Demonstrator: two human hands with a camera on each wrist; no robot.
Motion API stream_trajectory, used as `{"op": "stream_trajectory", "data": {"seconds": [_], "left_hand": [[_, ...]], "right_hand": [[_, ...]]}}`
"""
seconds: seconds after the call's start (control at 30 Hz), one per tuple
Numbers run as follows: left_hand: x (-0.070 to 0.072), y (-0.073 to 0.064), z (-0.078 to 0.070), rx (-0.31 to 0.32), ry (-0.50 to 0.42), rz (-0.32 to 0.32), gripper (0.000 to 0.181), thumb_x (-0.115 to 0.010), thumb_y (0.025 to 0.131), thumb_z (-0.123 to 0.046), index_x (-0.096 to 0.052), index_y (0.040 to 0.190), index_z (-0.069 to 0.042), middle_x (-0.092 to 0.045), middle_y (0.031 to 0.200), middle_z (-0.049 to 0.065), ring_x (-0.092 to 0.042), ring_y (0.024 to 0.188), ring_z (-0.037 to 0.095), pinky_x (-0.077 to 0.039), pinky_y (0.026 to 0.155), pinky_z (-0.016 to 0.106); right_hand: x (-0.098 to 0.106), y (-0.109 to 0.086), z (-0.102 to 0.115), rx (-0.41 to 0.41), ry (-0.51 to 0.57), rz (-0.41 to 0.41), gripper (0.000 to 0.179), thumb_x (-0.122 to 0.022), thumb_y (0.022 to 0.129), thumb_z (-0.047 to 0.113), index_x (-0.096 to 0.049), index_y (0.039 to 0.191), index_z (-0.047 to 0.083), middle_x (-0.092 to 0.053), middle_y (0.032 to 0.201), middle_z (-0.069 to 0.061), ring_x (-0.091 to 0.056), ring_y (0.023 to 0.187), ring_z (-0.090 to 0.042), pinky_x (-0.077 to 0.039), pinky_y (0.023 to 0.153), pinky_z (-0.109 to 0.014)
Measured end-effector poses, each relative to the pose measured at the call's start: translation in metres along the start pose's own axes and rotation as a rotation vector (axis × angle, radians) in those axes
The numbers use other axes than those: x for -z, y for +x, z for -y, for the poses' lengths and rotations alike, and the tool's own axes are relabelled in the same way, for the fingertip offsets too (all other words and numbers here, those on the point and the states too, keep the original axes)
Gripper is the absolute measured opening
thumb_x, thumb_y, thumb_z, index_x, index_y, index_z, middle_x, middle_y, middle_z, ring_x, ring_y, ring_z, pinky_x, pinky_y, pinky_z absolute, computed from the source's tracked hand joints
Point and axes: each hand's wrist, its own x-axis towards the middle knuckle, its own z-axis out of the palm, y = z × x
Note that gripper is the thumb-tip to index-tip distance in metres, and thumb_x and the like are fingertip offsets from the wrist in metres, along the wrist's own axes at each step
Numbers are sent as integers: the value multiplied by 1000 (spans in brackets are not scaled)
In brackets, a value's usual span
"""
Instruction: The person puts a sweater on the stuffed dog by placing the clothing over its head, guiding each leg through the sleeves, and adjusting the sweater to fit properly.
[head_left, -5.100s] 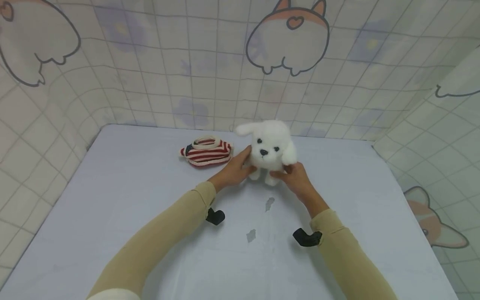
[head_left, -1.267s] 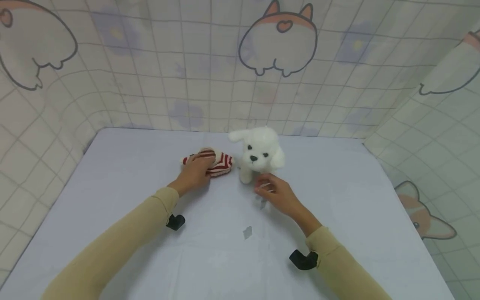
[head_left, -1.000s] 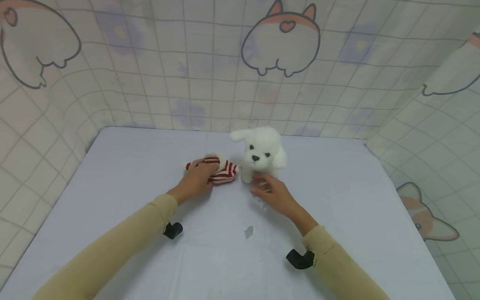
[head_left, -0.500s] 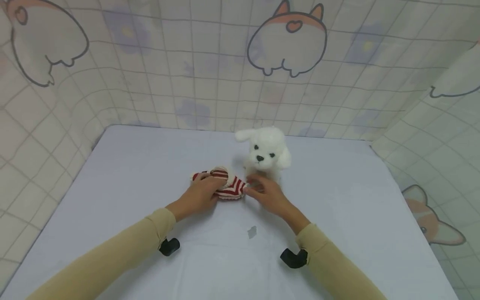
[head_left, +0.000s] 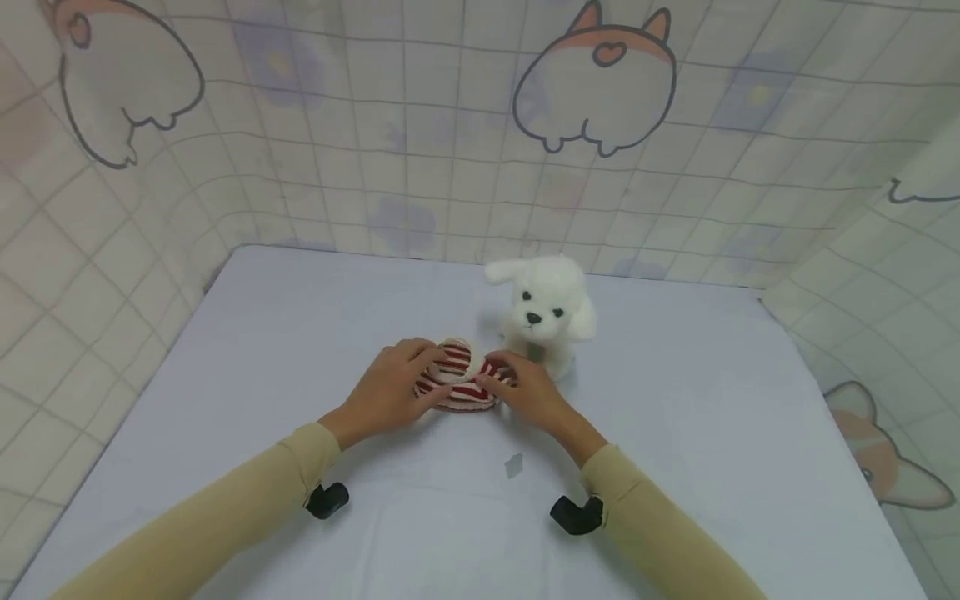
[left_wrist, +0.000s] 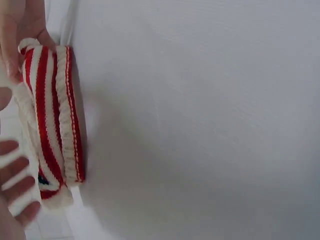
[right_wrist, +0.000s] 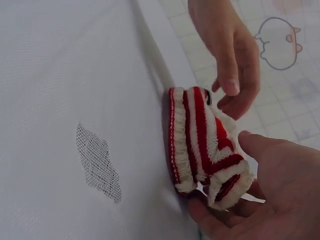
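Observation:
A small red-and-white striped knit sweater (head_left: 467,398) lies on the table between both hands, in front of a white plush dog (head_left: 551,287). My left hand (head_left: 390,385) is at the sweater's left end with its fingers spread; in the left wrist view these fingers stand loosely beside the knit (left_wrist: 47,115). My right hand (head_left: 528,393) holds the other end, thumb and fingers around the cream-edged sleeve (right_wrist: 231,187). The dog faces forward just behind the right hand, one ear sticking out sideways, its lower front partly hidden by that hand.
A white cloth covers the table (head_left: 675,400), with a small grey patch (head_left: 513,465) in front of the hands. Tile-patterned curtains (head_left: 450,100) with cartoon corgis enclose the back and both sides. A black mount (head_left: 577,515) sits under each wrist.
Earlier both hands held the dog. The left hand then gripped the sweater and brought it forward and right, and has now loosened its fingers. The right hand left the dog and took the sweater's right end.

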Motion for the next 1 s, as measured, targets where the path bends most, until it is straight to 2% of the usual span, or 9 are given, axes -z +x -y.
{"op": "stream_trajectory", "data": {"seconds": [0.1,0.2,0.3,0.4,0.53,0.73,0.8,0.87,1.0], "left_hand": [[2,-2,2,141,49,-56,52,-60,91,-47,-58,127,-10,-57,126,10,-57,115,29,-50,92,46],[5,-4,2,278,44,-41,53,-57,93,-47,-56,128,-7,-56,126,13,-59,110,30,-53,86,46],[8,-5,0,379,-42,15,56,-56,94,-45,-52,131,-3,-54,128,17,-62,96,31,-54,79,47],[9,-4,0,439,-161,70,57,-54,96,-41,-46,135,1,-51,130,21,-61,100,33,-52,85,51],[3,-1,3,440,-286,81,49,-51,99,-32,-45,134,3,-52,130,22,-56,115,36,-46,96,53],[-7,10,13,346,-314,23,36,-55,97,-15,-49,128,3,-57,106,16,-53,81,21,-46,73,37],[-8,16,14,337,-318,20,36,-55,95,-12,-50,128,2,-57,102,14,-51,77,20,-44,69,33],[-9,22,14,329,-319,23,35,-55,94,-9,-51,128,1,-58,104,14,-53,79,20,-45,70,33],[-12,35,17,306,-334,45,38,-54,94,-5,-48,132,-2,-57,122,16,-59,95,24,-51,82,39]], "right_hand": [[0,0,1,-20,-5,-7,46,-64,92,40,-57,130,15,-65,118,-1,-62,105,-18,-53,87,-35],[0,0,2,-44,-13,-11,49,-64,91,40,-56,133,16,-64,122,-1,-61,109,-19,-53,89,-37],[-1,1,2,-66,-25,-10,51,-64,92,40,-53,136,16,-61,130,-2,-60,113,-20,-51,93,-40],[-2,2,3,-76,-21,-4,54,-64,92,39,-51,139,15,-58,135,-4,-59,115,-22,-50,96,-41],[-4,2,3,-71,0,2,56,-64,93,38,-48,140,13,-59,132,-7,-60,111,-22,-52,92,-40],[-7,-1,5,-51,24,36,52,-62,94,36,-50,138,11,-61,124,-8,-63,103,-21,-53,87,-36],[-7,-2,7,-54,39,64,50,-62,94,35,-51,137,11,-63,121,-8,-63,101,-20,-54,84,-34],[-7,-3,8,-52,61,99,46,-61,95,35,-54,134,12,-65,117,-8,-65,98,-19,-54,80,-31],[-9,-5,11,-11,114,166,38,-60,95,31,-58,127,10,-67,111,-8,-68,89,-19,-55,72,-29]]}}
